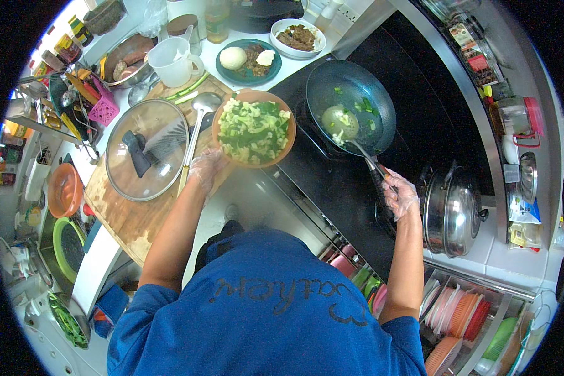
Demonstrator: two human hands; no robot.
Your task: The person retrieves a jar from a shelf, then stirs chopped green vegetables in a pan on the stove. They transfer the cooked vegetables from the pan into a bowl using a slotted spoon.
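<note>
My left hand (210, 164), in a clear plastic glove, holds an orange plastic basket or bowl (291, 141) by its near left rim. Cauliflower florets and green leaves (251, 127) fill it. My right hand (399, 190), gloved too, grips the handle of a perforated metal skimmer (340, 123), whose head lies inside a dark wok (380, 108) on the black stove. A few florets and green pieces are on the skimmer and about the wok. Left of the bowl, a glass lid (145, 183) rests over a cleaver (169, 136) on a wooden cutting board (122, 223).
A metal ladle (207, 101) lies beside the lid. Behind the board stand a plastic measuring jug (169, 61), a green plate (223, 70) with food and a white bowl of brown food (277, 44). A lidded steel pot (451, 211) stands right of my right hand.
</note>
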